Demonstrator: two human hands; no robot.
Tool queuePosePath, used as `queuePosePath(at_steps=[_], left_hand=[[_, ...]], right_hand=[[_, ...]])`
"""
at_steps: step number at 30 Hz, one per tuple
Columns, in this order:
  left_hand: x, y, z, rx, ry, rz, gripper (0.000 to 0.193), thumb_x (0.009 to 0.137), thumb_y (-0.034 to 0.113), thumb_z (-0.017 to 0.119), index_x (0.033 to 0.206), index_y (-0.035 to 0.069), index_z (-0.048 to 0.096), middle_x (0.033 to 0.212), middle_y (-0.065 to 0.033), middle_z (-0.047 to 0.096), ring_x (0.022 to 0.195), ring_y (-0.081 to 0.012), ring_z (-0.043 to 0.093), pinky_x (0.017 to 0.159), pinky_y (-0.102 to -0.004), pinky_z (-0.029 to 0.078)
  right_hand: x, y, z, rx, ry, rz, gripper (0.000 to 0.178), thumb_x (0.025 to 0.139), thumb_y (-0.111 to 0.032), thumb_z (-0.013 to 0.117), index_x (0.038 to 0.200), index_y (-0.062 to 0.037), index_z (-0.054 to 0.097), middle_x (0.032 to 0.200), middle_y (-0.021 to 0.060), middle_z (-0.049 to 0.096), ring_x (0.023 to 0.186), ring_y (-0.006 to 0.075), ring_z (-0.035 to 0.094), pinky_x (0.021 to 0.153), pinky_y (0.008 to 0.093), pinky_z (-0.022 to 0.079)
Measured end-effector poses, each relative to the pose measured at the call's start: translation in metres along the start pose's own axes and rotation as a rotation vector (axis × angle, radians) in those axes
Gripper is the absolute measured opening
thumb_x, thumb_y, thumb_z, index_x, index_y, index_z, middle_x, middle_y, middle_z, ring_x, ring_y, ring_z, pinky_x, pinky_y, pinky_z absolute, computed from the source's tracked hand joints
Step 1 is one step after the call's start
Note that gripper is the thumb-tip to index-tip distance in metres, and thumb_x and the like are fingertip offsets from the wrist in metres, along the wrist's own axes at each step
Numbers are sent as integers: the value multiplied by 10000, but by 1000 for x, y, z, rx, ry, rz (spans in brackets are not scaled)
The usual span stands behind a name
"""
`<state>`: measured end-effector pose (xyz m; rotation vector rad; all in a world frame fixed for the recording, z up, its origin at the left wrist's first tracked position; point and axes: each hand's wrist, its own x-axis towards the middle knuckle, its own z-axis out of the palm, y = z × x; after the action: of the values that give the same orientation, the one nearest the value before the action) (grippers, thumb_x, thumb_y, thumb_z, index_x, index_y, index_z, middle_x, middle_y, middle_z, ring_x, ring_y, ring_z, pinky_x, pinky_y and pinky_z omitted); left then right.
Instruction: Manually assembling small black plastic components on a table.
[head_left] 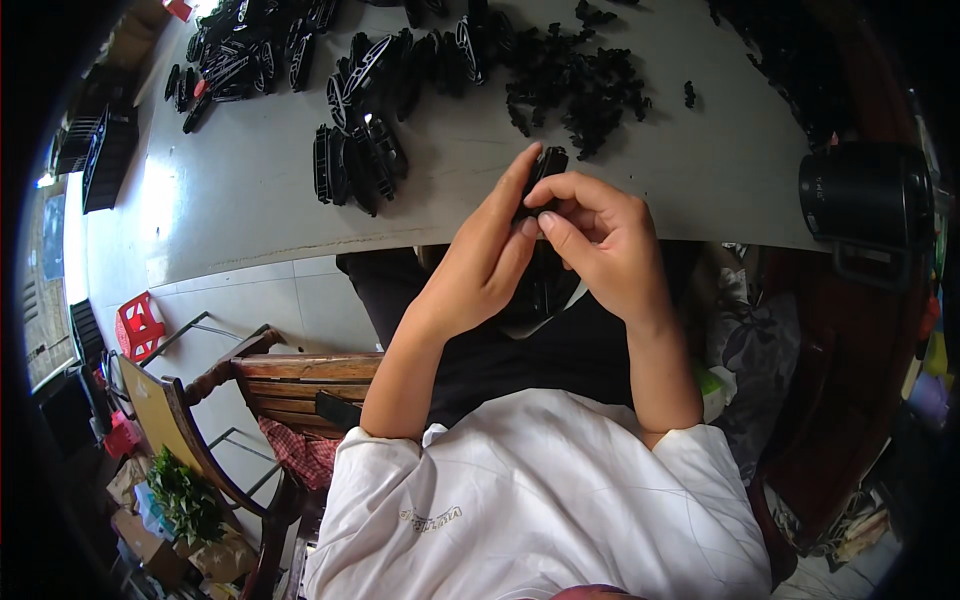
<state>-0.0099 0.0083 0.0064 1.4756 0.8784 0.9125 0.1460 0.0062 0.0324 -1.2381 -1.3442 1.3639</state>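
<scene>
My left hand (478, 258) is closed round a black plastic part (551, 162) at the table's near edge, its fingers held straight along the part's left side. My right hand (612, 232) meets it from the other side, with thumb and forefinger pinched together against the part. Whether a small piece sits in that pinch is hidden. Beyond my left hand lies a cluster of curved black plastic parts (352, 165). Past both hands, a heap of small black pieces (583, 90) is spread over the grey table (255, 215).
More black parts (225, 60) are piled at the far left, and one small black piece (690, 94) lies apart. A black mug (865, 190) stands at the right edge. Left of my lap are a wooden chair (305, 368) and a red stool (140, 325).
</scene>
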Motion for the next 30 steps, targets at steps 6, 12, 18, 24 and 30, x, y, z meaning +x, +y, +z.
queuePosePath(at_steps=[6, 12, 18, 24, 30], left_hand=[[-3, 3, 4, -141, 23, -93, 577, 864, -33, 426, 1414, -5, 254, 1239, -214, 503, 1118, -292, 526, 957, -312, 377], [-1, 7, 5, -47, -96, -76, 624, 770, -75, 423, 1382, 30, 361, 1025, -171, 596, 762, -183, 555, 756, -272, 462], [26, 1, -7, 550, -39, 228, 591, 777, 16, 564, 1347, 50, 409, 1125, -188, 549, 1027, -364, 518, 902, -377, 400], [79, -33, -43, 1408, 307, 243, 611, 734, 15, 575, 1326, 88, 442, 1318, -145, 454, 1253, -302, 396, 1035, -498, 277], [76, -24, -37, 1425, 290, 323, 462, 703, 7, 616, 1147, 132, 580, 1080, -62, 548, 1053, -242, 507, 996, -437, 316]], right_hand=[[-1, -1, 4, 205, 171, -18, 173, 823, -57, 663, 943, -4, 550, 759, 24, 588, 583, 49, 560, 494, 176, 414], [-4, 23, -14, 440, -26, 99, 148, 794, -84, 690, 867, -44, 568, 750, 13, 612, 574, 47, 563, 452, 155, 370], [-10, 39, -32, 730, 169, 98, 200, 795, -93, 592, 984, -31, 567, 882, 86, 617, 743, 151, 615, 607, 261, 481], [26, 40, -72, 142, 221, -92, 277, 739, -27, 525, 1012, -63, 545, 754, 1, 490, 701, 131, 502, 731, 287, 443], [54, 46, -75, -865, 243, -260, 214, 755, -77, 644, 964, -79, 599, 859, 93, 664, 761, 289, 641, 618, 372, 482]])
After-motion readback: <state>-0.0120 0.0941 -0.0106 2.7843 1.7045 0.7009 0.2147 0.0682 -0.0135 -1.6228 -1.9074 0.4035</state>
